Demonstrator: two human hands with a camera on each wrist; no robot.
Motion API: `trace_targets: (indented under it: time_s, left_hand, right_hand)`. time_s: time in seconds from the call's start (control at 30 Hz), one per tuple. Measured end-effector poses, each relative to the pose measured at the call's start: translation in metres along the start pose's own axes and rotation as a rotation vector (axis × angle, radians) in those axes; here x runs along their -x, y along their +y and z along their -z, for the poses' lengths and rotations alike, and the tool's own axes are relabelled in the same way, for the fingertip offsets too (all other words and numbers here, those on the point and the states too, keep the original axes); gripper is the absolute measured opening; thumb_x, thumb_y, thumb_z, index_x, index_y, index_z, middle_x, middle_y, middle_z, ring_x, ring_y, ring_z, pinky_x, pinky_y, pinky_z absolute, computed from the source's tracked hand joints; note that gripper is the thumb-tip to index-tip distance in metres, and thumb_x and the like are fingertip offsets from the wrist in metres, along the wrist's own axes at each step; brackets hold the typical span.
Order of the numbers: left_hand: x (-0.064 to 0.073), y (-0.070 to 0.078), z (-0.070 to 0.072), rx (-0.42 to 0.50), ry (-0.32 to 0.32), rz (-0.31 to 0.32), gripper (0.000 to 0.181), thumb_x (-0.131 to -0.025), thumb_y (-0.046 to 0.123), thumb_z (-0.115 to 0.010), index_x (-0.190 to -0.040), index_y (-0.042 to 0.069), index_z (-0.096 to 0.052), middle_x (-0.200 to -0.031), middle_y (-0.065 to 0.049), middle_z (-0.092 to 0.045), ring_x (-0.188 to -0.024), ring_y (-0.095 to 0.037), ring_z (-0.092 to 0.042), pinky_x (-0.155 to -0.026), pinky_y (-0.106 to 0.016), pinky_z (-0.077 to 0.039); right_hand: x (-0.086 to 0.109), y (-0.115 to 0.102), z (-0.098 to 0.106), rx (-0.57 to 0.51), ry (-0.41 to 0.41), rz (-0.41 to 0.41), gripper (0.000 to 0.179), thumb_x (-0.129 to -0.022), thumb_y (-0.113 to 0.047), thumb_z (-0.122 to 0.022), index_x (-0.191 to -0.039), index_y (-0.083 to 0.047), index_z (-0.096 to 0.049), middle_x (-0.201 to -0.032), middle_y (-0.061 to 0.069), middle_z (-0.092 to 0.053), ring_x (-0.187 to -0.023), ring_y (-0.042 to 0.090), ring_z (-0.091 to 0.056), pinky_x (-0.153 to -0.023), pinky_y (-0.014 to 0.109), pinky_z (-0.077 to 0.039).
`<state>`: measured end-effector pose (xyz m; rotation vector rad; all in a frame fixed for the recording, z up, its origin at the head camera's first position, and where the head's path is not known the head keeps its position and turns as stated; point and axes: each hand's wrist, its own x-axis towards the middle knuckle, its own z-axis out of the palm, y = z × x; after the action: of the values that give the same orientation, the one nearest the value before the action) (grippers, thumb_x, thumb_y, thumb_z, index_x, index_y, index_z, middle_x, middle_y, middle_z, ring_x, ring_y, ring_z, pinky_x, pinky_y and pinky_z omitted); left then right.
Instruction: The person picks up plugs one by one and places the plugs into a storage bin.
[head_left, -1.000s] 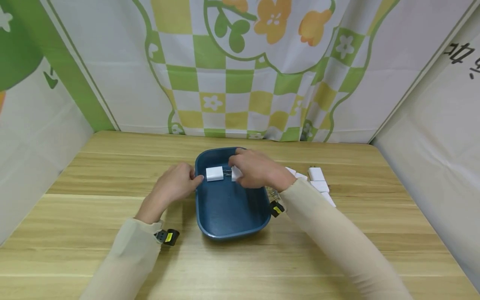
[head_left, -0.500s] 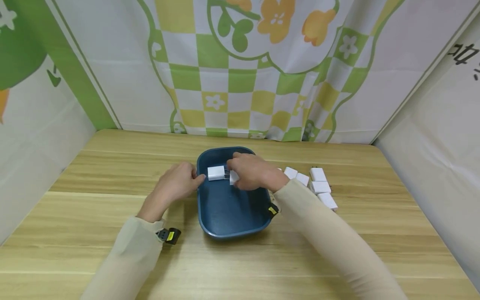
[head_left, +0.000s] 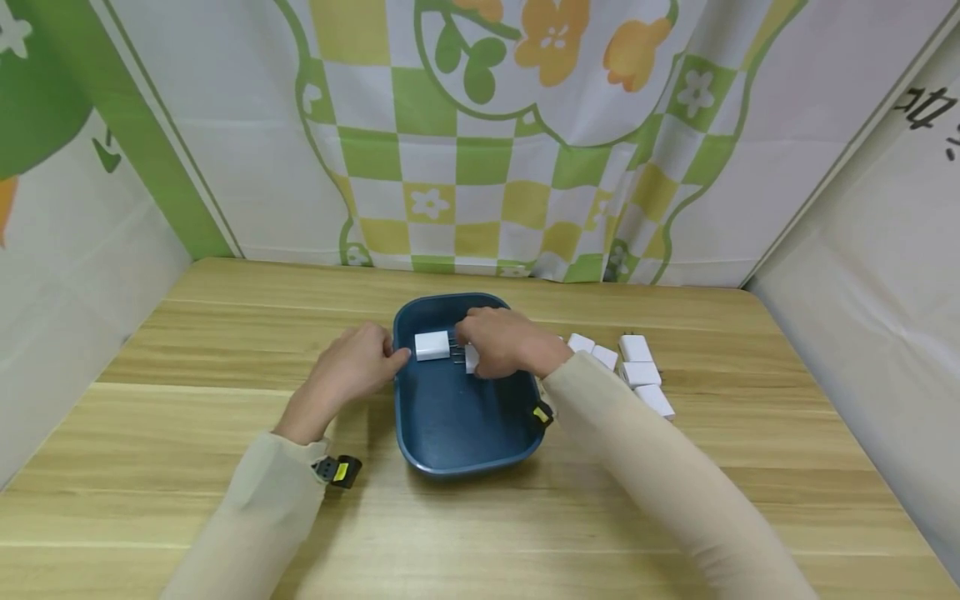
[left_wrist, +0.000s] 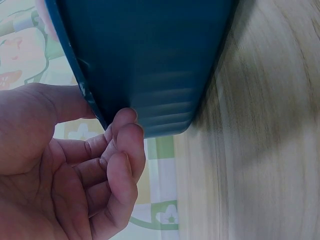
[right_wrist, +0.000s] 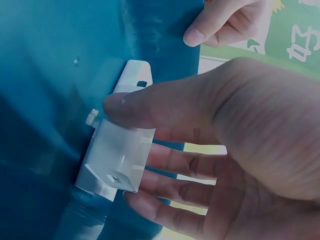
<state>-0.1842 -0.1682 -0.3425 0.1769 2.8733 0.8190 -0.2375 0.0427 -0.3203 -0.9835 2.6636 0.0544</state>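
A dark blue plastic basin (head_left: 465, 425) stands mid-table. My left hand (head_left: 354, 364) grips its left rim, thumb over the edge and curled fingers against the outer wall, as the left wrist view shows. Inside, near the far left, lies a white charger plug (head_left: 432, 346) with its prongs facing right. My right hand (head_left: 510, 342) reaches into the basin and pinches another white charger (right_wrist: 122, 150) low over the floor. Its prongs point left, close to those of the lying charger. In the right wrist view my thumb presses its face; more white casing shows around it, partly hidden.
Right of the basin, several white chargers lie on the wooden table (head_left: 675, 500): a pair (head_left: 592, 350) near my right forearm and a row (head_left: 640, 374) farther right. A patterned curtain (head_left: 480, 167) hangs behind the table.
My right hand has shifted slightly within the basin, and the held charger with it, its prongs now more visible. The left hand keeps its grip on the rim.
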Motion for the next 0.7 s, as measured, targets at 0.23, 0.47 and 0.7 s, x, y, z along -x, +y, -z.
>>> trace_targets:
  time_s: [0.23, 0.47, 0.7]
  left_hand:
    - [0.0002, 0.0001, 0.0002, 0.001, 0.001, -0.001, 0.038, -0.101, 0.025, -0.061, -0.066, 0.009, -0.054, -0.059, -0.003, -0.051, -0.051, -0.016, -0.046, -0.047, -0.026, -0.033]
    - [-0.0007, -0.0004, -0.0008, -0.003, 0.007, -0.016, 0.040, -0.100, 0.025, -0.062, -0.065, 0.010, -0.053, -0.059, -0.002, -0.050, -0.050, -0.015, -0.045, -0.047, -0.026, -0.032]
    - [-0.0012, -0.0010, -0.0016, -0.006, 0.008, -0.019, 0.040, -0.100, 0.025, -0.062, -0.064, 0.010, -0.052, -0.058, -0.002, -0.049, -0.050, -0.015, -0.044, -0.046, -0.026, -0.032]
  right_hand:
    - [-0.0035, 0.0013, 0.0014, 0.000, -0.055, -0.028, 0.041, -0.090, -0.014, -0.077, -0.130, -0.012, -0.065, -0.130, 0.006, -0.061, -0.114, 0.022, -0.055, -0.097, 0.039, -0.049]
    - [-0.0062, 0.0019, 0.0015, 0.022, -0.072, -0.046, 0.038, -0.090, -0.008, -0.074, -0.126, -0.012, -0.066, -0.125, 0.005, -0.062, -0.110, 0.020, -0.056, -0.094, 0.038, -0.050]
    - [-0.0066, 0.0014, 0.0002, 0.023, -0.085, -0.058, 0.037, -0.088, -0.004, -0.073, -0.123, -0.013, -0.067, -0.122, 0.004, -0.063, -0.103, 0.019, -0.057, -0.088, 0.036, -0.052]
